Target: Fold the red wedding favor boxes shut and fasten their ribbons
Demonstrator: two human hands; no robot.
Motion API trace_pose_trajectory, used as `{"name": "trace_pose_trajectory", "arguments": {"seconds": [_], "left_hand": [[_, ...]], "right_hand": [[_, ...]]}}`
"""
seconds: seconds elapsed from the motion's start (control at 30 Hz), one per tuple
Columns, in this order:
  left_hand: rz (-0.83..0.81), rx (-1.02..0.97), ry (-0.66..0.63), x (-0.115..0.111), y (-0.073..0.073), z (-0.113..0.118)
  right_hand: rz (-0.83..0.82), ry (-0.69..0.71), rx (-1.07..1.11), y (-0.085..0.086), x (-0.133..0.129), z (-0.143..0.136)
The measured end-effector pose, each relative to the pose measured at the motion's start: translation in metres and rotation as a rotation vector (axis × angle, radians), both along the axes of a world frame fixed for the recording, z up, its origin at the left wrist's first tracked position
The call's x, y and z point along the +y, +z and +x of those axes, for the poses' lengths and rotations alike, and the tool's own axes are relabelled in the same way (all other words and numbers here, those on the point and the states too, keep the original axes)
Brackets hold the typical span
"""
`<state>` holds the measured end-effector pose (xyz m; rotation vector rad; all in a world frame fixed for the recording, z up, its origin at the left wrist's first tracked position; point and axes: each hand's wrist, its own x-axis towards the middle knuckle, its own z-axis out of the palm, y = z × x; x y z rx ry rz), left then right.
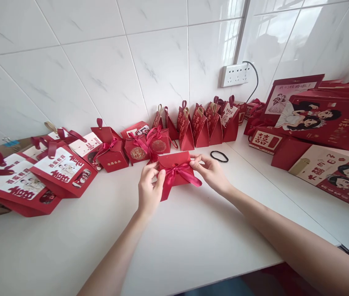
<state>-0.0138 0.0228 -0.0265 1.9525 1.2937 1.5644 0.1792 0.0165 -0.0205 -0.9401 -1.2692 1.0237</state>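
Observation:
A small red gift box (179,179) with a dark pink satin bow (177,169) tied across its front is between my two hands over the white table (186,238). My left hand (151,185) grips the box's left side, thumb in front and fingers behind. At the upper right corner, my right hand (209,170) pinches the box's edge between thumb and fingers. One ribbon tail hangs to the lower right, the other to the lower left. The box's back and underside are hidden.
Red bags (66,166) lie at the left. Along the tiled wall stand red boxes (112,154) and pointed boxes (199,129). A black band (219,156) lies right of my hands. Larger illustrated boxes (325,119) are piled at the right, near a power strip (235,75).

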Motion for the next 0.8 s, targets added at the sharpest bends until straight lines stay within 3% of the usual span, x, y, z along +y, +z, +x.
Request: {"name": "trace_pose_trajectory", "arguments": {"seconds": [0.8], "left_hand": [[-0.009,-0.013,0.011,0.0017,0.0001,-0.0012]], "right_hand": [[0.016,-0.033,-0.037,-0.0007,-0.0023,-0.0016]]}}
